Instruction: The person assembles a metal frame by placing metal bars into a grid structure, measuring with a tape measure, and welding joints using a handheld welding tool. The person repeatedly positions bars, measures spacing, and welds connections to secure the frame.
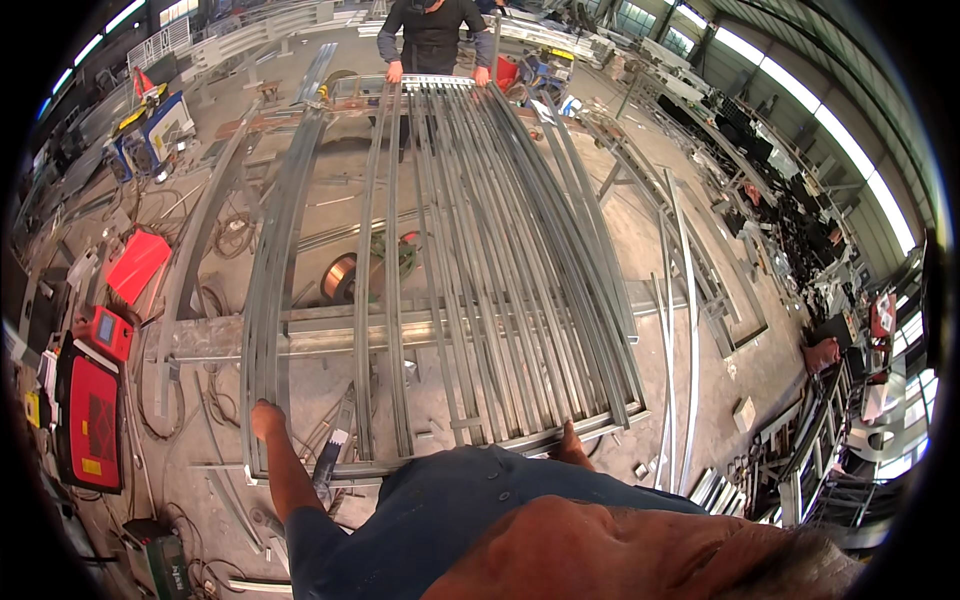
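A large frame of grey metal profiles [392,300] stretches away in front of me, with several long parallel bars packed densely on its right half. My left hand [266,418] is closed on its left side rail, close to the near corner. By the near right end, my right hand [570,438] grips the near crossbar; my body hides part of that hand. Opposite me, a person in dark clothes [432,35] has both hands on the far end of the frame. Supporting beams [335,340] run crosswise beneath it.
Under the bars sits a spool of copper-coloured wire [339,277]. To the left are a red machine [95,430], a red sheet [139,265] and a blue-and-yellow machine [150,135]. Loose white strips [686,320] and scrap lie right; cables trail over the floor on the left.
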A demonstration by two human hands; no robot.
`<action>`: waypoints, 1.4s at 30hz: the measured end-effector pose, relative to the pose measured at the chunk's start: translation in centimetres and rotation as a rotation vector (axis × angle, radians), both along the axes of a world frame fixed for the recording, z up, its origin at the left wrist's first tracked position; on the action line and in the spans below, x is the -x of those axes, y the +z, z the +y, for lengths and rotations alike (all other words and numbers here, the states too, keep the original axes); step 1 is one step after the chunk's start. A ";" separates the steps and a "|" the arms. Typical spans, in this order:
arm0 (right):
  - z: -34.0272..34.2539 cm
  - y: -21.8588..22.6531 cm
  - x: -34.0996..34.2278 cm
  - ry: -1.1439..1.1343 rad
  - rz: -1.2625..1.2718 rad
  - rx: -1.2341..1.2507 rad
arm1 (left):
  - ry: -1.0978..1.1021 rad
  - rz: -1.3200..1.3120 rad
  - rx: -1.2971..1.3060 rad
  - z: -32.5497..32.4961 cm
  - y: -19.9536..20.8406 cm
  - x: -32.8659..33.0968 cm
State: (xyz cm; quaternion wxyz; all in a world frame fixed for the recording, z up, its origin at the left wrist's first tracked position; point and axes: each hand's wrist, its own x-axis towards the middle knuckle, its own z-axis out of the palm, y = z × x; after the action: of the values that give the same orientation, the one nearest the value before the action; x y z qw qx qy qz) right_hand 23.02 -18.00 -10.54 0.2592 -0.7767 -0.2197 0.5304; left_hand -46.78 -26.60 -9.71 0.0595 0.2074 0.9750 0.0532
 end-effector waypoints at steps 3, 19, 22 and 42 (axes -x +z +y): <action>0.4 0.9 0.7 -0.106 0.039 0.097 | 0.016 -0.004 0.004 -0.2 -0.2 0.2; 0.5 1.8 1.3 -0.234 0.110 0.110 | 0.057 -0.057 0.009 -0.1 0.9 0.0; 0.5 1.2 0.7 -0.190 0.151 0.097 | 0.065 -0.053 0.011 0.0 0.6 0.2; -0.2 -0.1 -0.6 -0.054 0.113 0.002 | 0.032 -0.041 -0.006 0.0 0.8 -0.2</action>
State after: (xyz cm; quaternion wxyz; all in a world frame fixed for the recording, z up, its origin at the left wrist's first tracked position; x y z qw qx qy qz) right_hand 23.57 -18.24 -10.67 0.2847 -0.7513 -0.1828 0.5666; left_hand -46.55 -26.55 -8.92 0.0781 0.1906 0.9766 0.0615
